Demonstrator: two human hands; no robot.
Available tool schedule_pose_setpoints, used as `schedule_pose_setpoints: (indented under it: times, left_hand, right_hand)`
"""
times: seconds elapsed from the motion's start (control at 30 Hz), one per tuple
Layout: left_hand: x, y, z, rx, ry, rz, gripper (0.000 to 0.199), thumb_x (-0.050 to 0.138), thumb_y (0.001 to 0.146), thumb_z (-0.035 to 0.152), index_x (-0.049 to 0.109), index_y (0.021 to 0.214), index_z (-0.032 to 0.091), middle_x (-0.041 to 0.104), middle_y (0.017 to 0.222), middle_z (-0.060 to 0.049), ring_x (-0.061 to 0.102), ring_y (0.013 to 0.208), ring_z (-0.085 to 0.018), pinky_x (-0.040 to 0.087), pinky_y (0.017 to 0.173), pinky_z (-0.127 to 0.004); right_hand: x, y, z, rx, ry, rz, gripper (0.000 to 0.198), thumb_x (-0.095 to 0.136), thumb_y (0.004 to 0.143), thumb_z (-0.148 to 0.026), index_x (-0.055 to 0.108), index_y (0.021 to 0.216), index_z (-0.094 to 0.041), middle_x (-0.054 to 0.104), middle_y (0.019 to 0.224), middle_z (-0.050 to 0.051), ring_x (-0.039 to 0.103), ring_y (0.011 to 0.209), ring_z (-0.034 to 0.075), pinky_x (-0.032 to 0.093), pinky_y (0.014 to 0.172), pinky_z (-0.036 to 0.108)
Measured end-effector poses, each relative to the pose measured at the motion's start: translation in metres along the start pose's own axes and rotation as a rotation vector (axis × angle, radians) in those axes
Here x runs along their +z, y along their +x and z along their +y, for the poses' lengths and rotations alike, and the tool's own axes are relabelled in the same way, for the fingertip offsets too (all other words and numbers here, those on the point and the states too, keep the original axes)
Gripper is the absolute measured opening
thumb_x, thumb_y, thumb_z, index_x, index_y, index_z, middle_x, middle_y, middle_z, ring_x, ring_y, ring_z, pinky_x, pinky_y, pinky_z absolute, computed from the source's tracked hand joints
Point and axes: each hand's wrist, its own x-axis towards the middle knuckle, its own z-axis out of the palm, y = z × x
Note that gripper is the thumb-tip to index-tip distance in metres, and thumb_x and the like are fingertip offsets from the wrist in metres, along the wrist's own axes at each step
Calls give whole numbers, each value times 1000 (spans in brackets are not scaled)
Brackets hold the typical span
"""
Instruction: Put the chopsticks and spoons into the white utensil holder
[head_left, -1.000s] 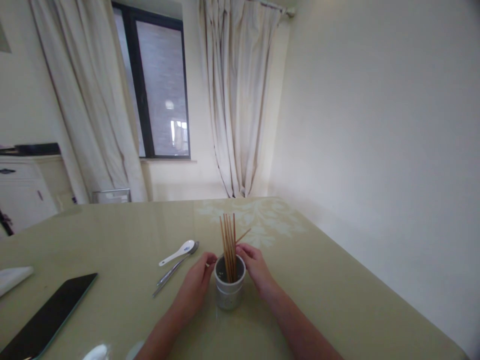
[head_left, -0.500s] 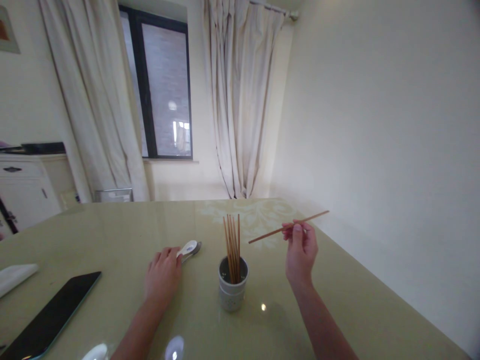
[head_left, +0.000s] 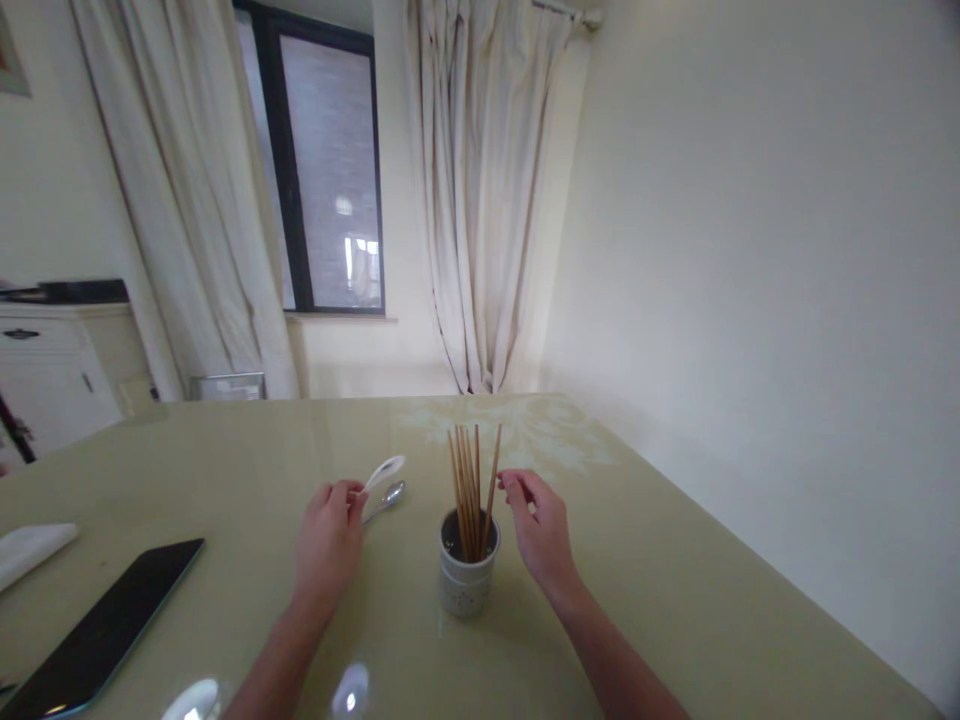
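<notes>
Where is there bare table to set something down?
Bare: right of the right hand, to the table's right edge; also between the black slab and the left hand. Crowded: the middle, where the cup of chopsticks stands between both hands, with the metal spoon and held white spoon alongside.

Shiny olive-green table (head_left: 690,610) with a pale leafy scroll design (head_left: 532,437) up around twelve-to-one

Going by the grey cup (head_left: 466,588) as clock centre, which stands upright: there's a metal spoon (head_left: 393,493) lying near it at ten, handle end hidden. Flat black tablet-looking slab (head_left: 109,625) sits well off toward eight-thirty, and past it around nine there's a white thing (head_left: 31,550), can't tell what.
</notes>
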Motion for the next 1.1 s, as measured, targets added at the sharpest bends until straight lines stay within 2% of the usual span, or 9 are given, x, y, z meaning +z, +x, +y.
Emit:
schedule_pose_setpoints:
  times: [0.17,0.27,0.37,0.43,0.53,0.7,0.9,1.0,1.1]
  left_hand:
    - [-9,-22,57,154,-485,166,28,60,101,48,69,97,22,70,88,-2,66,78,-20,54,73,-31]
    - [-14,-41,86,362,-579,136,16,63,102,37,71,96,24,69,87,0,66,81,-17,54,77,-28]
    - [-14,-52,96,479,-621,62,12,63,103,31,72,98,25,71,90,0,68,85,-16,55,79,-26]
    - [-11,-50,91,458,-607,35,15,61,103,35,72,106,25,73,94,-2,70,88,-17,57,82,-28]
    - [-3,-33,66,217,-479,66,31,53,104,42,68,120,21,75,100,-7,71,92,-23,58,85,-36]
    - [4,-7,10,-103,101,-148,31,48,99,31,70,116,17,76,110,-13,69,107,-33,54,95,-48]
    - [8,-10,-5,-146,326,-356,32,43,105,32,73,106,21,76,114,-12,71,110,-31,52,90,-43]
    - [12,-9,-4,-111,328,-330,30,42,104,30,71,103,21,76,114,-12,71,107,-29,51,87,-40]
    - [13,-5,-5,-88,277,-231,27,43,102,28,68,100,20,75,109,-12,70,104,-31,52,87,-41]
  right_hand:
    - [-6,-10,-14,-286,-72,44,26,58,106,-39,77,110,-22,73,91,6,63,79,21,51,72,33]
    - [-3,-20,-22,-425,-18,-60,28,62,105,-35,72,130,-25,73,98,6,65,84,22,53,74,32]
    - [1,-25,-25,-418,55,-72,21,58,108,-28,74,121,-26,73,96,4,67,84,20,54,74,30]
    - [0,-23,-24,-391,77,-24,21,54,109,-26,75,109,-25,71,88,2,67,79,19,53,72,29]
    - [-10,-13,-20,-362,42,110,20,55,109,-27,75,108,-25,68,82,0,64,72,17,50,67,27]
    - [-25,-1,-15,-427,-102,94,17,58,107,-25,75,110,-24,74,90,3,67,77,19,50,69,29]
    - [-8,-10,-16,-580,-269,-197,11,63,104,-21,72,111,-23,78,90,4,69,80,22,50,78,35]
    - [0,-16,-17,-605,-327,-284,10,64,101,-19,71,109,-22,77,89,6,67,81,23,50,77,37]
    - [1,-17,-18,-590,-305,-235,11,62,101,-18,71,106,-22,77,91,7,67,84,24,50,77,38]
